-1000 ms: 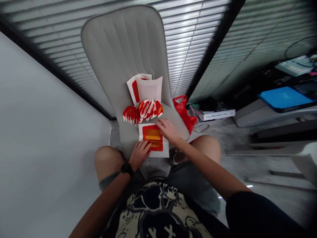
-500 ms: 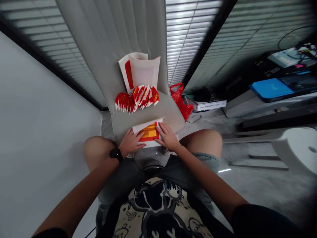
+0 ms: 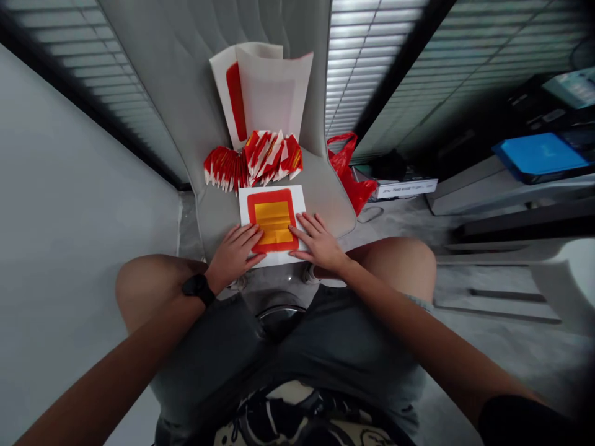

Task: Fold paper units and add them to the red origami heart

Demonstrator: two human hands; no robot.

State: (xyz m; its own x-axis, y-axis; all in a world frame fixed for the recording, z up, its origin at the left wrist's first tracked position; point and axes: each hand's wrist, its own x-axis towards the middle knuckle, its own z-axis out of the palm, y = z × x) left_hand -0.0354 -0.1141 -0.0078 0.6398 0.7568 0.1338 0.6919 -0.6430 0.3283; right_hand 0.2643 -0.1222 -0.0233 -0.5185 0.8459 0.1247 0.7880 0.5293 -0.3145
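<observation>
A white paper sheet with a red border and a creased gold square lies flat on the grey chair seat in front of me. My left hand rests with fingers stretched out on the sheet's lower left corner. My right hand lies flat on its lower right corner. Both hold nothing and only press the paper down. Behind the sheet sits a row of several folded red-and-white paper pieces. A stack of unfolded sheets leans against the chair back.
A red plastic bag hangs off the seat's right edge. Books lie on the floor beyond it. A low shelf with a blue item stands at the right. A white wall is at the left, blinds behind.
The sheet, half folded with its far edge lifted half a second ago, now lies open and flat. Both hands have slid to its near corners. The camera has moved closer.
</observation>
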